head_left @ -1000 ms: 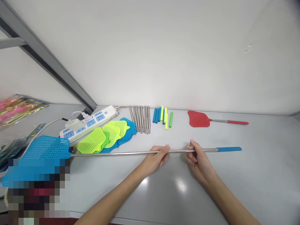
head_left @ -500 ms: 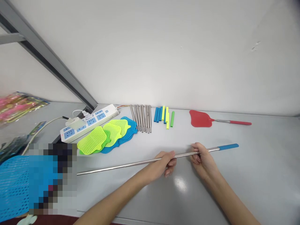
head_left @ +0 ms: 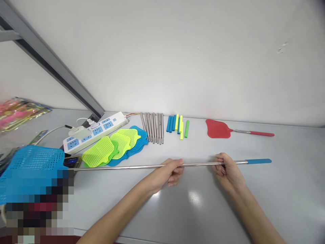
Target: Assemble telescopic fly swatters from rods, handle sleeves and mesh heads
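A blue fly swatter [head_left: 42, 156] with a long, drawn-out metal rod spans the table from left to right, its blue grip [head_left: 259, 161] at the right end. My left hand [head_left: 169, 172] closes around the middle of the rod. Nearer the grip, my right hand [head_left: 225, 167] pinches the rod too. The lower part of the blue swatter head is hidden by a pixelated patch. Behind the rod lie loose green, yellow-green and blue swatter heads [head_left: 98, 151], several metal rods [head_left: 153, 128] and short blue, yellow and green sleeves [head_left: 186, 129].
A red fly swatter [head_left: 218, 129] lies at the back right by the wall. On the left, a white power strip [head_left: 95, 134] with plugs and cables sits behind the loose heads. Plastic-wrapped packages [head_left: 21, 113] lie at the far left beyond a grey metal post [head_left: 58, 62].
The blue swatter has turned nearly level, its head end rising in view and its grip moving right. My left hand has shifted left and my right hand right, farther apart.
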`<move>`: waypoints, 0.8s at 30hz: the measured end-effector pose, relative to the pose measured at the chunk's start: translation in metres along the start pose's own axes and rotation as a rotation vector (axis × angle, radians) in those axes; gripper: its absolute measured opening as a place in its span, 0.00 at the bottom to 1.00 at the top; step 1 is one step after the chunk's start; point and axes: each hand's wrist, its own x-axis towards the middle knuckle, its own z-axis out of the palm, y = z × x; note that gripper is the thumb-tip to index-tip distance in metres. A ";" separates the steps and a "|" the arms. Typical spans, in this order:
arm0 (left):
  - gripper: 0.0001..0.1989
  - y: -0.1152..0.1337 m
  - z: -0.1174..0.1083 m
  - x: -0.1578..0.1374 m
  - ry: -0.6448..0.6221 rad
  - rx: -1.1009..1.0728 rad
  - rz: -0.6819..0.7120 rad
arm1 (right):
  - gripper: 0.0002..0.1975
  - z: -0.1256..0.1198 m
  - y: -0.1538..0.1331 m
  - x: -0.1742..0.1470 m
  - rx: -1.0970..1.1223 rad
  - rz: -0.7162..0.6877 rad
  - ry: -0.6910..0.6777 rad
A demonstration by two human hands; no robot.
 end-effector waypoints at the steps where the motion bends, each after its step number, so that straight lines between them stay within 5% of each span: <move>1: 0.18 0.001 0.000 0.000 0.000 0.001 -0.006 | 0.13 0.000 0.000 0.000 0.003 -0.009 0.000; 16: 0.19 0.004 -0.011 0.003 0.089 0.064 0.062 | 0.13 0.005 0.010 -0.006 0.036 -0.082 0.000; 24: 0.23 0.000 -0.008 0.001 0.210 0.345 0.173 | 0.13 0.010 0.008 -0.010 0.092 -0.027 -0.078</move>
